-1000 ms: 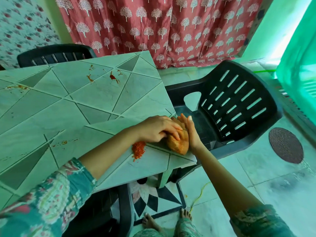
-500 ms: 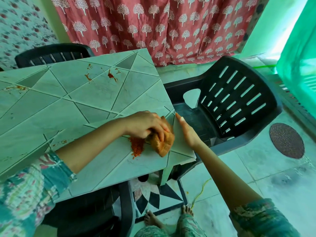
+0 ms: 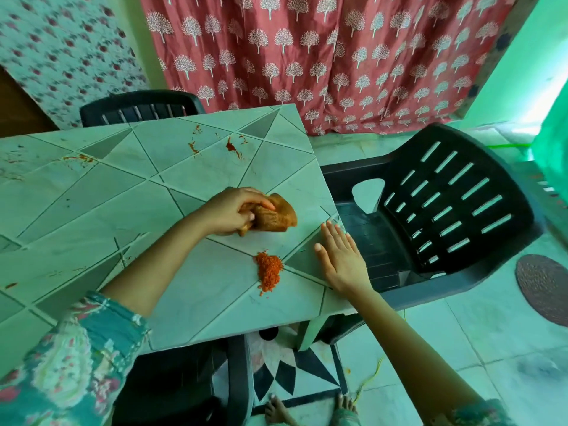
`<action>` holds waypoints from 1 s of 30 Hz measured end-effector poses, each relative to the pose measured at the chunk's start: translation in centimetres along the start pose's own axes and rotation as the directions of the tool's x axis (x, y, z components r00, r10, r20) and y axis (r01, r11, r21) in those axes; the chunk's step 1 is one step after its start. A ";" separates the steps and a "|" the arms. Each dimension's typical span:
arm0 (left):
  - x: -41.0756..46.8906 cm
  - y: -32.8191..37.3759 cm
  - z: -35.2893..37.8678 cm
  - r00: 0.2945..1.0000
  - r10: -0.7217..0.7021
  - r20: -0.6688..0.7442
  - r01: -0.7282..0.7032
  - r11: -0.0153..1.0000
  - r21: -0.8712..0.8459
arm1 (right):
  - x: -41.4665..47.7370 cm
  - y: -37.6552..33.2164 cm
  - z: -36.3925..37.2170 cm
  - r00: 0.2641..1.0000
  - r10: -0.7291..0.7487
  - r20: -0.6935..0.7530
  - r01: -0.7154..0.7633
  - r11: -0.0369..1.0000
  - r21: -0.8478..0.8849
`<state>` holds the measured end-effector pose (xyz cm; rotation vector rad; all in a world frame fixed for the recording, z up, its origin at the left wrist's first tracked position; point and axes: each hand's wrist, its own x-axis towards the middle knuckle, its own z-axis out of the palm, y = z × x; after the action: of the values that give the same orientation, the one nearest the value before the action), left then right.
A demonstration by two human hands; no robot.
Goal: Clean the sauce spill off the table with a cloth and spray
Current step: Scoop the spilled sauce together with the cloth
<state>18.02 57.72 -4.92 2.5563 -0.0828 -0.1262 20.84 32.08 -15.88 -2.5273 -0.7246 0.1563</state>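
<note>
Left hand [image 3: 229, 212] grip curled round crumpled orange-brown cloth [image 3: 278, 216], half hiding it, frame centre. Right hand [image 3: 341, 259] flat, grip uncurled, on pale-green tabletop [image 3: 92, 195] beside red sauce heap [image 3: 270, 270].

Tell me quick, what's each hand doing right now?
Left hand: closed, gripping the orange cloth.
Right hand: open, fingers straight, at the edge of the table, holding nothing.

Table [image 3: 92, 195] finished smooth and marble-patterned, cloth [image 3: 276, 215] shown soft and crumpled, spill [image 3: 270, 269] grainy, chair [image 3: 381, 241] moulded in matt dark plastic
</note>
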 end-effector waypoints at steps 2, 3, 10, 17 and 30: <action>-1.3 -2.1 0.3 0.965 -0.179 -0.191 0.182 0.983 -0.003 | -0.3 -0.2 0.3 1.000 -0.011 0.030 0.014 0.996 -0.088; -2.2 -3.2 0.7 0.922 -0.257 -0.290 0.266 0.964 -0.008 | -0.5 -0.2 0.5 0.999 -0.014 0.040 0.019 0.991 -0.130; -8.0 -6.8 5.2 0.732 -0.507 -0.456 0.579 0.815 0.022 | -0.4 -0.1 0.9 0.998 -0.025 0.059 0.036 0.980 -0.197; -9.4 -4.7 4.9 0.731 -0.579 -0.361 0.541 0.814 -0.211 | -0.5 0.3 0.8 0.998 -0.055 0.036 0.059 0.988 -0.142; -26.0 9.4 12.2 0.321 -0.596 -0.736 0.439 0.782 -0.442 | -7.9 -7.5 -0.5 0.864 -0.500 0.052 0.417 0.771 0.481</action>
<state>-9.43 45.48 -8.01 2.0701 1.1210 0.8808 10.72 33.26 -11.94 -1.8388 -1.2050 0.3395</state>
